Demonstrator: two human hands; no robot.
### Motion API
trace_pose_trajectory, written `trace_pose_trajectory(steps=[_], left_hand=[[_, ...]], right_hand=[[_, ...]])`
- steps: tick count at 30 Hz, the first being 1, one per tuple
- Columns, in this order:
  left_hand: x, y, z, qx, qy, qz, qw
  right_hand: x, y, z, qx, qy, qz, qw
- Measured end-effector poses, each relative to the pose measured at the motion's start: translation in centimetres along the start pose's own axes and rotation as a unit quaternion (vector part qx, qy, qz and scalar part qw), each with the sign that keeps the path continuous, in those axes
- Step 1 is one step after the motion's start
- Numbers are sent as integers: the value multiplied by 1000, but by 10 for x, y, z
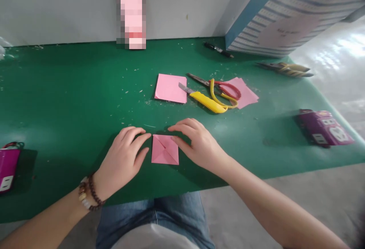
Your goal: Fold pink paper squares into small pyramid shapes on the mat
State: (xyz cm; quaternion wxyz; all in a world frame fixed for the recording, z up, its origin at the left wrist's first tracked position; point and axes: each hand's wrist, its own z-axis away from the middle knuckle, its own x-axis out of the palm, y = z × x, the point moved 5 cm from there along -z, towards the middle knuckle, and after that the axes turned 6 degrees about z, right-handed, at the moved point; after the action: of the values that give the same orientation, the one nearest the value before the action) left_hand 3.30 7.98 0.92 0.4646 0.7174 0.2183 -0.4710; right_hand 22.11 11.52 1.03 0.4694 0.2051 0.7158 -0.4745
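A small pink folded paper square [165, 154] lies flat on the green table, with diagonal creases meeting at its middle. On its left side rests my left hand [125, 157], fingers apart and curved, the fingertips just beside the paper's upper left corner. My right hand [199, 140] reaches in from the right, its thumb or a finger at the paper's upper right edge and the others spread above the table. Neither hand grips the paper. Beyond them sits a stack of pink paper squares [171, 88], with the blade of a yellow-handled utility knife [208, 102] over its right edge.
Scissors [225, 89] with red and yellow handles lie partly over more pink paper [246, 94]. Farther back are a black pen [218, 49], pliers [285, 68] and a striped box [273, 17]. Purple packs [326, 127] stand at right and left. A blurred phone-like object [132, 17] leans on the wall.
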Motion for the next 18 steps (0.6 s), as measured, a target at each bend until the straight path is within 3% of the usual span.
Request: trace_pose_trajectory(steps=[7,18], left_hand=[[5,-1,-27,-19,5,7,1000],[8,0,-28,-12,-7,55,998]], right_hand=[[17,-11,-26,18,-114,75,990],[20,-13,-26,9,-130,51,990]])
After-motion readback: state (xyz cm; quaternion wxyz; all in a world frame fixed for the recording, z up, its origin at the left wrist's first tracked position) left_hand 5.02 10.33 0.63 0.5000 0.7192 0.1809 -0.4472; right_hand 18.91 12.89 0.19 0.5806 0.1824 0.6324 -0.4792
